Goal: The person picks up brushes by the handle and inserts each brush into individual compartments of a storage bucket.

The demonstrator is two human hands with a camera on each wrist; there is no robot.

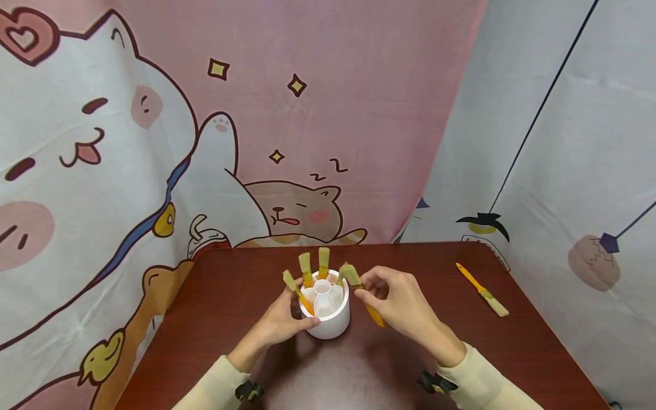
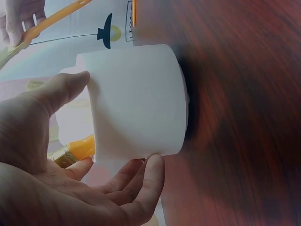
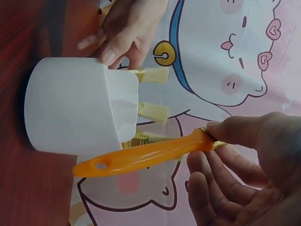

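A round white brush holder (image 1: pixel 333 327) with divided compartments stands on the table before me. My left hand (image 1: pixel 279 320) holds it from the left, thumb at the rim and fingers around the side, as the left wrist view shows. Several paintbrushes (image 1: pixel 323 260) stand in its compartments, pale bristles up; one (image 1: pixel 291 281) leans out toward the left hand. To the right of the holder, my right hand (image 1: pixel 405 299) pinches another paintbrush (image 3: pixel 146 157) near its ferrule. That brush has an orange handle slanting downward, its end beside the holder wall, and its bristles are above the rim.
Another orange-handled paintbrush (image 1: pixel 480 289) lies on the right side of the dark red-brown table (image 1: pixel 215 341). Behind the table hangs a printed cloth (image 1: pixel 359 114) with cartoon cats, and a pale cloth (image 1: pixel 553 142) hangs along the right.
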